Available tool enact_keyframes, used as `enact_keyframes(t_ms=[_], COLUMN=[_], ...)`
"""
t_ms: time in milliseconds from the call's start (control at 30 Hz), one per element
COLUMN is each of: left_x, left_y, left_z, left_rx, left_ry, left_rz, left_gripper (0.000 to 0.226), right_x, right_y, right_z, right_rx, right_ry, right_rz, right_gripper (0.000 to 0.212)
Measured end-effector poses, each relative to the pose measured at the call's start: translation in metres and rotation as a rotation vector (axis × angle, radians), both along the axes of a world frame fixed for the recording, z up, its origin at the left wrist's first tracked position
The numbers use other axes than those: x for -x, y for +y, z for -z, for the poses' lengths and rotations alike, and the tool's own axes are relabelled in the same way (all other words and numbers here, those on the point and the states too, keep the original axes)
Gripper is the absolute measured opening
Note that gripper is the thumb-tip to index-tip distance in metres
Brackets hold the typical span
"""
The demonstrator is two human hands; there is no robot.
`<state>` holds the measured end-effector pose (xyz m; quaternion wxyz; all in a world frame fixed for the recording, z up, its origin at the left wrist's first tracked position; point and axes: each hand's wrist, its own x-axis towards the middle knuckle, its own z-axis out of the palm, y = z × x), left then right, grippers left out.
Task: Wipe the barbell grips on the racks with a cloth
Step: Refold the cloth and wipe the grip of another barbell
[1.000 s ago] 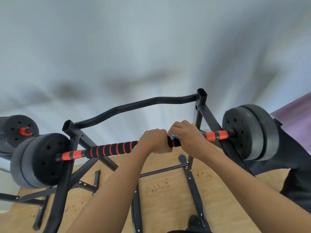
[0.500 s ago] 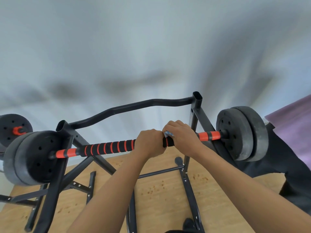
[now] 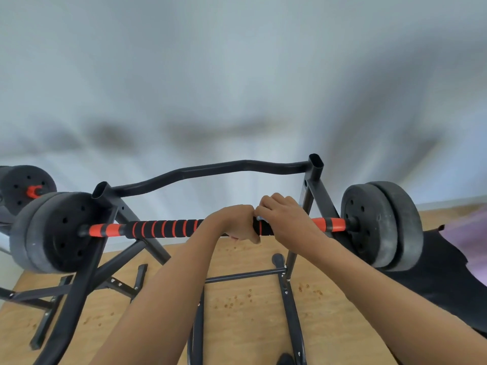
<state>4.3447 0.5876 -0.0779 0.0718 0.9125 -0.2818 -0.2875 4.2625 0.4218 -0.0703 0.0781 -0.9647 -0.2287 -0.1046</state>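
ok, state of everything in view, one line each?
barbell: lying across the rack, loaded at both ends.
rack: upright, carrying the barbell.
left hand: wrapped round the barbell at mid-bar.
right hand: curled over the cloth on the barbell, right beside the left hand.
cloth: mostly hidden under the right hand; only a pale edge shows.
second barbell: far left, untouched.

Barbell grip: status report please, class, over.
Left hand grips the barbell grip. Right hand holds cloth against it, cloth mostly hidden. Rack upright close beside that hand.
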Motion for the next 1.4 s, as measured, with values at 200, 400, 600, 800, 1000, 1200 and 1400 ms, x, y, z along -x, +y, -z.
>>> enact_keyframes(t_ms=[200, 400, 600, 800, 1000, 1200, 1400], left_x=[0.003, -0.001, 0.000, 0.006, 0.024, 0.049, 0.058], left_y=[0.000, 0.001, 0.002, 0.003, 0.007, 0.014, 0.006], left_z=[-0.005, -0.002, -0.006, -0.009, -0.004, 0.014, 0.008], left_rx=[0.010, 0.052, 0.059, 0.030, 0.085, 0.097, 0.080], left_ry=[0.025, 0.071, 0.086, -0.009, -0.327, -0.682, -0.554], left_rz=[-0.024, -0.076, -0.070, -0.055, -0.029, 0.029, 0.029], left_gripper=[0.027, 0.039, 0.038, 0.033, 0.026, 0.019, 0.016], right_x=[0.002, -0.007, -0.008, -0.005, -0.013, -0.008, 0.003], right_y=[-0.018, -0.030, -0.028, -0.015, -0.008, -0.003, -0.005], right_z=[-0.016, -0.035, -0.040, -0.021, -0.031, -0.027, -0.025], right_rx=[0.024, -0.352, -0.417, -0.478, -0.404, -0.369, -0.354], right_ry=[0.124, 0.500, 0.481, 0.455, 0.500, 0.472, 0.455], right_rz=[-0.098, -0.042, 0.210, 0.319, 0.349, 0.381, 0.406], right_gripper=[0.038, 0.015, 0.009, 0.017, 0.016, 0.021, 0.016])
